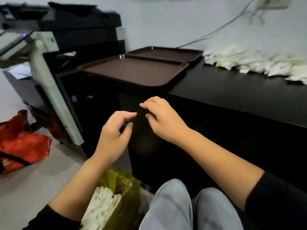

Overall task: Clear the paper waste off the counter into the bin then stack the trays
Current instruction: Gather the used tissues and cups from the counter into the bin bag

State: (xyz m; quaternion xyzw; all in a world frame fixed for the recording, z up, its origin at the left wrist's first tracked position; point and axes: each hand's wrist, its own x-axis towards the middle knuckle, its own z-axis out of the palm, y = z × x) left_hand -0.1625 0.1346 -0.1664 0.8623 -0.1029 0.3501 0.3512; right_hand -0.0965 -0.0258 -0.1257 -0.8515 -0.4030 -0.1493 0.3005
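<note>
Two brown trays lie side by side on the left end of the black counter (232, 90): the near tray (132, 70) and the far tray (166, 53). A heap of white paper waste (259, 62) runs along the counter's back right. Below, a bin lined with a yellow-green bag (123, 185) holds white paper. My left hand (114, 133) and my right hand (159, 117) hover in front of the counter's dark face, below the trays, fingers loosely curled, holding nothing. The hands are close together but not touching.
A large black and grey copier (63, 47) stands left of the counter. A red bag (21, 143) lies on the floor at the far left. A grey cable (216, 30) runs down the white wall. My grey-trousered knees (182, 208) are at the bottom.
</note>
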